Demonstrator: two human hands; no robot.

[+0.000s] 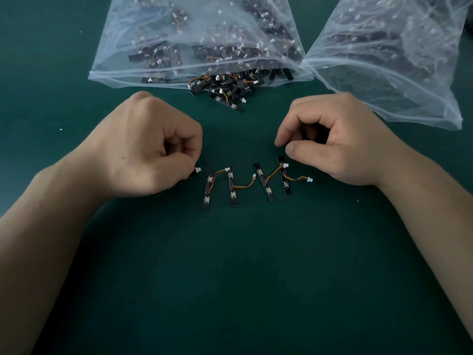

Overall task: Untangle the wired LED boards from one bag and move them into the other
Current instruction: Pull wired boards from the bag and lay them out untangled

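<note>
L hand (143, 147) grip pinched on end board (179, 181); R hand (330, 142) grip apart, just above board chain (256, 184).

Black boards (264, 182), green table (230, 278)

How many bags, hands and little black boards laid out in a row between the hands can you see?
Clear plastic bags: 2, left bag and right bag
Hands: 2, left hand and right hand
LED boards in the row: 5, from the board under the left hand to the rightmost board
Total: 9
</note>
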